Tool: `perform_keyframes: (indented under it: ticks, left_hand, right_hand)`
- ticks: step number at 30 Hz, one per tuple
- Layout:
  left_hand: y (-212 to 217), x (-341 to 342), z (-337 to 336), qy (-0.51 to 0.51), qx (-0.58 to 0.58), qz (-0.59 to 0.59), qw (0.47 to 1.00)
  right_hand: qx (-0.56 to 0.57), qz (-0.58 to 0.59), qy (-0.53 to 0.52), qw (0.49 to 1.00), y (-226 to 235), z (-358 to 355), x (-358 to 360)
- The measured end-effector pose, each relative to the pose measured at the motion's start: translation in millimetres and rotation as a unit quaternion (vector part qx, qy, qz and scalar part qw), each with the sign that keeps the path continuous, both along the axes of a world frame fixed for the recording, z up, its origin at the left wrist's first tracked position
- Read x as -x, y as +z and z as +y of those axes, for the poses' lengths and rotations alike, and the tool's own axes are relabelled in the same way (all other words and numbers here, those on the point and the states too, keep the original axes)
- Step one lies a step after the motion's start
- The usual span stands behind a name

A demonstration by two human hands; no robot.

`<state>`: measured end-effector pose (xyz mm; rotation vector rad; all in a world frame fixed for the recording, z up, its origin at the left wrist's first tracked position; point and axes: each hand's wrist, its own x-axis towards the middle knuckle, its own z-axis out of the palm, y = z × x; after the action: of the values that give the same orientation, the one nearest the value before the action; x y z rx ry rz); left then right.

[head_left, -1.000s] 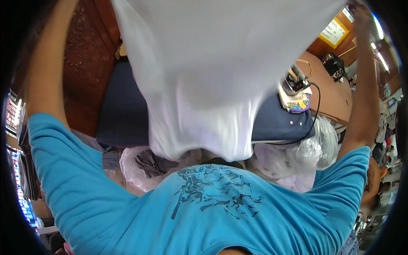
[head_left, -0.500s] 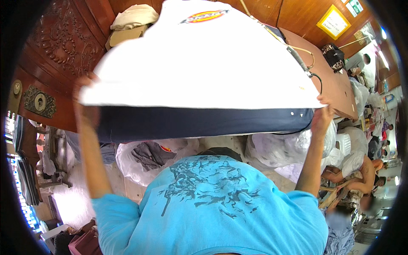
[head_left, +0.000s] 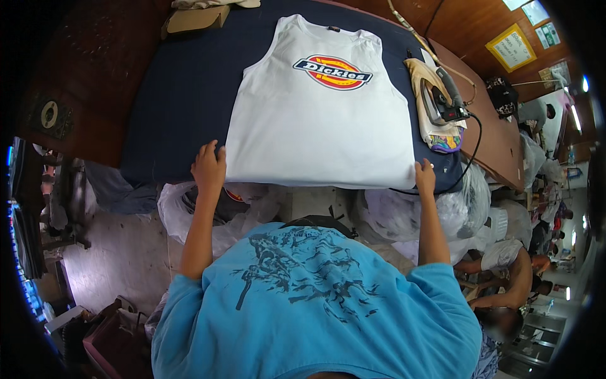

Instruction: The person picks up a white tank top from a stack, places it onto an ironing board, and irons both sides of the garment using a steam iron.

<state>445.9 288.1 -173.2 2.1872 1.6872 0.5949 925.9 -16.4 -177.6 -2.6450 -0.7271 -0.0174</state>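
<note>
A white sleeveless tank top [head_left: 319,126] lies flat on a navy padded board [head_left: 173,107], neck away from me. It has a red, yellow and dark oval print on its chest. My left hand [head_left: 209,167] rests on the board at the shirt's lower left edge, fingers spread and nothing gripped. At the lower right corner, my right hand [head_left: 425,177] pinches the hem between thumb and fingers. A steam iron [head_left: 445,101] with a dark handle stands to the right of the shirt, on a folded beige cloth [head_left: 421,76].
The iron's black cable [head_left: 478,142] loops down over the board's right end. Clear plastic bags [head_left: 435,211] sit beneath the board. A cardboard box [head_left: 196,22] is at the far left. A brown board [head_left: 489,129] adjoins on the right, with another person [head_left: 514,271] farther over.
The tank top, held up between both hands half a second ago, now lies flat on the board. My hands have come down and closer together. The iron is now uncovered.
</note>
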Motion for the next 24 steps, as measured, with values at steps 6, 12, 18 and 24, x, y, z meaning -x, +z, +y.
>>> perform_keyframes:
  ticks: [6,12,18,24]
  left_hand:
    - [-10,-33,1,0.048,-0.017,0.101,0.994]
    - [-30,16,7,0.067,0.026,-0.113,0.991]
    - [-66,70,-53,-0.001,0.103,-0.213,0.971]
    - [-22,16,-67,-0.043,-0.21,0.061,0.975]
  right_hand:
    - [0.041,0.166,0.047,0.984,-1,39,-18]
    - [-0.176,0.123,0.009,0.977,4,26,34]
    - [-0.261,0.094,-0.031,0.96,-15,-29,75]
    - [-0.222,-0.1,0.028,0.969,-19,-14,75]
